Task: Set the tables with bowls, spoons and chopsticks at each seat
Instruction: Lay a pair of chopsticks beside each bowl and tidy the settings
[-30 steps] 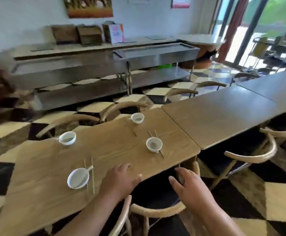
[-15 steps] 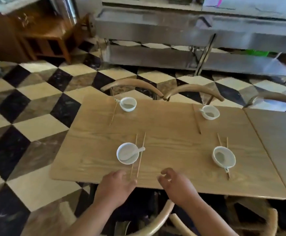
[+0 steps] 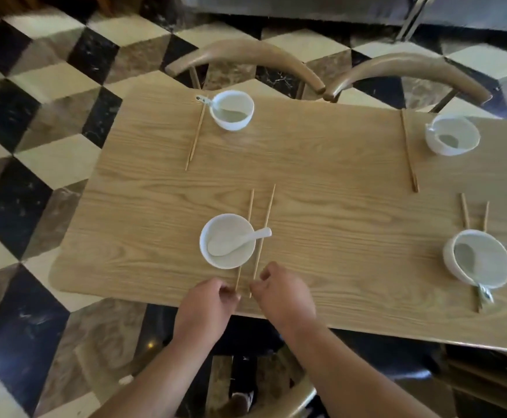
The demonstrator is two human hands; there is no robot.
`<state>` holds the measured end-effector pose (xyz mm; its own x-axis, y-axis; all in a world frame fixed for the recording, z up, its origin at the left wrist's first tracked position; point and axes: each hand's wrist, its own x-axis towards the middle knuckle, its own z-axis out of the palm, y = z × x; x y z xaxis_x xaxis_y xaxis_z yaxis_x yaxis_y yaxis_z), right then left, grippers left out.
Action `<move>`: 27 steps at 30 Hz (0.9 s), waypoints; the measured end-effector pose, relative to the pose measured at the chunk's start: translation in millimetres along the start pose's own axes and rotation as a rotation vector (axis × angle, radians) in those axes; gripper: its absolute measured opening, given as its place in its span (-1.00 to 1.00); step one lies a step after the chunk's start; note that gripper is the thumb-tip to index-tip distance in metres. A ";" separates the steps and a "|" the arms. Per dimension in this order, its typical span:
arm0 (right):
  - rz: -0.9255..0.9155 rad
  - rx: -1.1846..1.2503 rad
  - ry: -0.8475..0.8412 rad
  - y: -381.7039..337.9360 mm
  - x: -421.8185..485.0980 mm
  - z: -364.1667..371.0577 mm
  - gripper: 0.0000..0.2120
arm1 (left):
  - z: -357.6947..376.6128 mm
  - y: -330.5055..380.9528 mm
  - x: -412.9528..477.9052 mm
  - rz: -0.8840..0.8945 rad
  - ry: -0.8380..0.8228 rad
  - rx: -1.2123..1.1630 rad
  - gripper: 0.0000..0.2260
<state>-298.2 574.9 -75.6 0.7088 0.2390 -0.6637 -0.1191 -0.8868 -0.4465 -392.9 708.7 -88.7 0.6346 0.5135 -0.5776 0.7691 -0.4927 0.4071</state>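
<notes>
At table [image 3: 336, 206] near edge, left hand [image 3: 207, 306] pinching left chopstick [image 3: 250, 206], right hand [image 3: 282, 297] pinching right chopstick [image 3: 269, 206] (both beside bowl [image 3: 216, 260], spoon [image 3: 237, 244] inside)

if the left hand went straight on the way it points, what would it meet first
Probably the near end of the left chopstick, right at the fingertips of the left hand; the white bowl sits just beyond. Depth is unclear.

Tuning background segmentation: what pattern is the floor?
The floor is cube-illusion tiling in black, cream and brown marble; the head view shows it best.
</notes>
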 end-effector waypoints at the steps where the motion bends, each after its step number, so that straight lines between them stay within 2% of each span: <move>1: -0.017 -0.017 0.001 0.2 2.9 0.7 -0.81 | 4.2 2.9 -0.4 0.007 0.012 0.019 -0.80; 4: -0.027 -0.035 0.005 4.1 10.2 -2.4 -0.88 | 10.4 10.4 -0.7 -0.016 0.025 0.052 -0.84; 8: 0.004 -0.041 0.007 19.7 13.0 -19.3 -0.86 | 9.5 24.0 0.9 -0.064 -0.015 0.104 -0.90; 14: -0.033 -0.013 -0.025 48.9 9.7 -39.4 -0.85 | 15.9 38.0 -8.2 -0.031 -0.026 0.076 -0.86; 17: -0.030 0.255 -0.039 49.6 7.4 -46.6 -0.91 | 23.5 42.7 -20.1 0.067 -0.044 0.033 -0.85; 19: 0.018 0.592 -0.120 49.8 3.1 -54.5 -0.77 | 28.6 46.6 -27.3 0.143 -0.064 0.019 -0.83; 21: 0.019 0.818 -0.193 50.8 -2.2 -64.4 -0.75 | 33.3 53.7 -31.6 0.211 -0.078 0.021 -0.86; 24: -0.007 0.845 -0.182 50.7 -11.1 -82.1 -0.87 | 37.5 68.5 -33.4 0.288 -0.052 -0.017 -0.92; 27: -0.069 0.842 -0.055 51.9 -18.6 -105.5 -0.87 | 39.7 79.1 -31.6 0.300 -0.029 -0.197 -0.90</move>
<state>-244.3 482.6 -23.2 0.7014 0.3203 -0.6368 -0.5703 -0.2838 -0.7709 -355.1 625.6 -66.3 0.8341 0.3448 -0.4306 0.5506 -0.4724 0.6882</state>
